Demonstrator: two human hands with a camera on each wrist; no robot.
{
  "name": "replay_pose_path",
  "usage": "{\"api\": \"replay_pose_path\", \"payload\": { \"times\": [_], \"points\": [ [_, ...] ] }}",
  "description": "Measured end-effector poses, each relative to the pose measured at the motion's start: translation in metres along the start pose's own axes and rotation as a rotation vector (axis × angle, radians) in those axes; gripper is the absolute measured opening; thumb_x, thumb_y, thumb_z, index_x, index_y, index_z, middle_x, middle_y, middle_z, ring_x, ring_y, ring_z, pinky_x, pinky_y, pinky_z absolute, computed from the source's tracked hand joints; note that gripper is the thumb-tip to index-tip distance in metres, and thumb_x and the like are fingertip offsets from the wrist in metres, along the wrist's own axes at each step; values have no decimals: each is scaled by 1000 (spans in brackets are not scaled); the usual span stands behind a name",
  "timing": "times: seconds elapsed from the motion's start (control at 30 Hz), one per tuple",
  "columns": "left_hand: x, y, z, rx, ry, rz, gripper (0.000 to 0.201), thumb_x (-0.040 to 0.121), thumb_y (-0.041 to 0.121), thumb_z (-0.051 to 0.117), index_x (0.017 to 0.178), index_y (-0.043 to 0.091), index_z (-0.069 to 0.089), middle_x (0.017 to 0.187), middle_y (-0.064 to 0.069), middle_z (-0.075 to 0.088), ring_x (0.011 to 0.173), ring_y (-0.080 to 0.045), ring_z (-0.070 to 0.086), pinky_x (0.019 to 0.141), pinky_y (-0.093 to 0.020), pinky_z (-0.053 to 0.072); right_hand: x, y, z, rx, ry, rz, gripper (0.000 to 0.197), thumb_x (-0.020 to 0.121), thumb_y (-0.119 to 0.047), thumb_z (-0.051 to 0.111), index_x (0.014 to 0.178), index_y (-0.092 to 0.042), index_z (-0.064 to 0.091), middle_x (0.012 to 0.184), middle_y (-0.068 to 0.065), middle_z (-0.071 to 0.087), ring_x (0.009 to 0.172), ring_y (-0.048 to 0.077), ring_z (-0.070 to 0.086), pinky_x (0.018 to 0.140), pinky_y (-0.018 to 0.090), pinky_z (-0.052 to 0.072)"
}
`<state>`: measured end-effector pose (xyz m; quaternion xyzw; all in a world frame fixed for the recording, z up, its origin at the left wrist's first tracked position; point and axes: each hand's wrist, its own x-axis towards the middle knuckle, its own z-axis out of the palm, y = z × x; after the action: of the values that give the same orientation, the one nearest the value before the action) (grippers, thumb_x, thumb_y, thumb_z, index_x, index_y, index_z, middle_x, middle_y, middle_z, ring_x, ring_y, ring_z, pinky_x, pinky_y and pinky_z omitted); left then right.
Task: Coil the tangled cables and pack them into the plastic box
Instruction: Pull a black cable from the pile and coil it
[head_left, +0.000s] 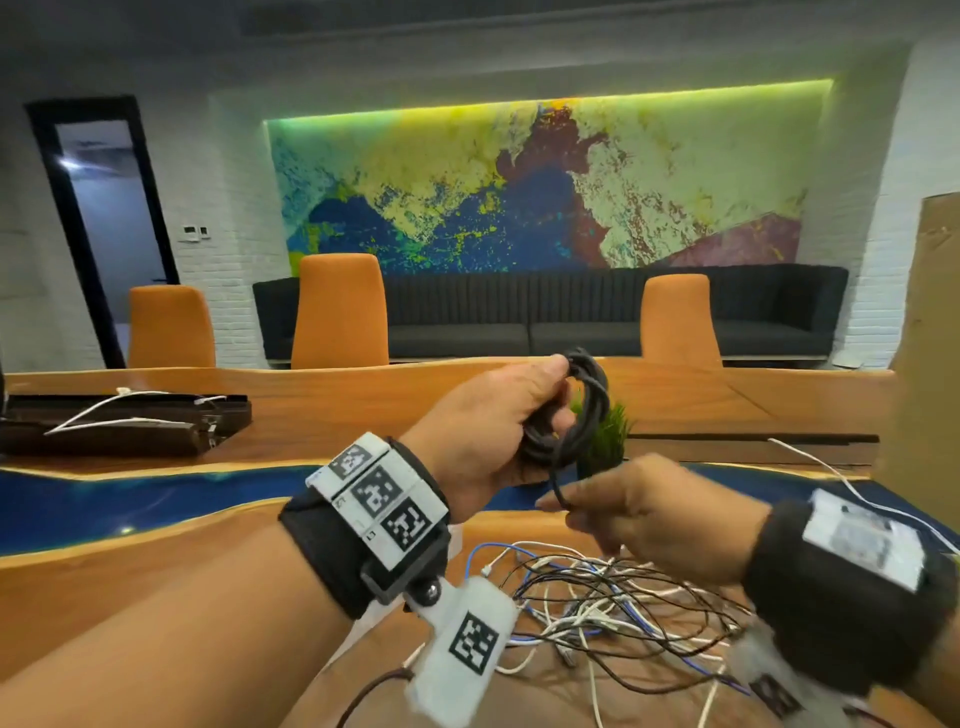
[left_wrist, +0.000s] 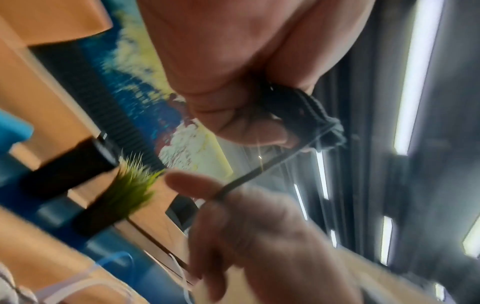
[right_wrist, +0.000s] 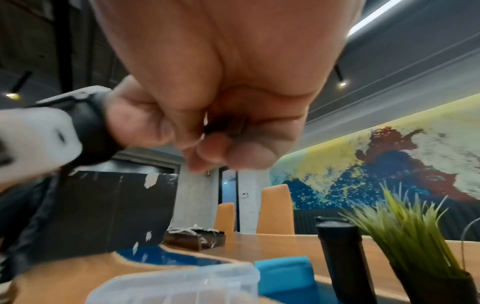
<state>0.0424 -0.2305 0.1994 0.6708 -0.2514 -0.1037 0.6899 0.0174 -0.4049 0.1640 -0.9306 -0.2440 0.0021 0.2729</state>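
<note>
My left hand is raised above the table and grips a coil of black cable, thumb on top and fingers curled through the loops. The coil shows under that hand's thumb in the left wrist view. A loose strand runs down to my right hand, which pinches the black cable's end between thumb and fingers. Below both hands, a tangle of white, black and blue cables lies on the wooden table. The clear plastic box stands on the table beneath my right hand.
A green plant in a dark pot stands just behind the coil, with a black bottle and a blue object near it. A dark tray with white cables sits far left. Cardboard leans at the right. Orange chairs line the far side.
</note>
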Motion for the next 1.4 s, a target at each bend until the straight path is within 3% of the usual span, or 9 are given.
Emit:
{"api": "replay_pose_path", "payload": {
  "times": [0.1, 0.23, 0.5, 0.63, 0.77, 0.9, 1.07, 1.27, 1.4],
  "points": [
    [-5, -1, 0, 195, -51, 96, 27, 104, 32, 41, 90, 13, 55, 76, -6, 57, 65, -16, 50, 63, -26, 46, 16, -4, -28, 102, 94, 31, 24, 92, -21, 66, 73, -7, 71, 57, 6, 59, 50, 17, 50, 48, 29, 42],
    [-6, -4, -5, 313, -12, 160, 18, 103, 25, 45, 94, 14, 57, 83, -10, 56, 74, -20, 49, 68, -29, 47, 28, -11, -35, 270, 273, -11, 32, 91, -27, 67, 68, -5, 69, 68, 30, 64, 51, 28, 53, 51, 37, 44],
    [1, -21, -14, 340, 195, 175, 24, 102, 30, 48, 87, 18, 62, 69, 3, 61, 61, -6, 56, 57, -21, 48, 23, -9, -10, 799, 351, 23, 9, 89, -8, 63, 89, 0, 66, 85, 16, 66, 78, 21, 61, 69, 30, 54],
    [9, -26, -19, 376, 292, 179, 25, 101, 28, 51, 91, 10, 64, 69, 3, 60, 56, -2, 56, 56, -22, 46, 19, -8, -10, 224, 717, -155, 7, 90, -21, 66, 89, -17, 72, 93, 0, 65, 88, 8, 61, 77, 27, 50],
    [11, -27, -16, 364, 299, 197, 24, 100, 28, 53, 97, 8, 66, 84, -8, 65, 75, -16, 60, 70, -39, 53, 21, -10, 1, -300, 694, -322, 23, 84, -31, 65, 101, -18, 73, 108, 4, 58, 99, 21, 55, 84, 38, 50],
    [12, -27, -7, 259, 330, 219, 19, 101, 20, 52, 87, 14, 63, 74, 0, 61, 66, -8, 57, 64, -27, 51, 28, -6, 12, -354, 725, -257, 24, 87, -29, 59, 102, -16, 73, 105, 5, 61, 96, 24, 55, 80, 40, 51],
    [13, -33, -15, 552, 293, 331, 26, 102, 26, 49, 93, 5, 61, 78, -5, 60, 71, -16, 54, 65, -35, 47, 33, -5, 8, 340, 440, -209, 4, 84, -10, 72, 83, -14, 72, 102, 4, 60, 97, 14, 58, 85, 29, 47],
    [19, -25, -16, 832, 252, 501, 32, 104, 39, 35, 81, 19, 46, 70, 0, 54, 63, -20, 53, 57, -41, 45, 25, -17, 17, 1227, 275, -29, 9, 78, -13, 64, 84, -7, 61, 95, 15, 61, 98, 29, 57, 102, 57, 41],
    [23, -24, -16, 1017, 249, 543, 36, 104, 42, 30, 93, 12, 46, 69, -2, 56, 63, -27, 55, 56, -39, 40, 26, -17, 25, 1469, 217, 100, 12, 79, -16, 65, 91, -14, 67, 102, 13, 65, 109, 31, 57, 101, 59, 40]
  ]
}}
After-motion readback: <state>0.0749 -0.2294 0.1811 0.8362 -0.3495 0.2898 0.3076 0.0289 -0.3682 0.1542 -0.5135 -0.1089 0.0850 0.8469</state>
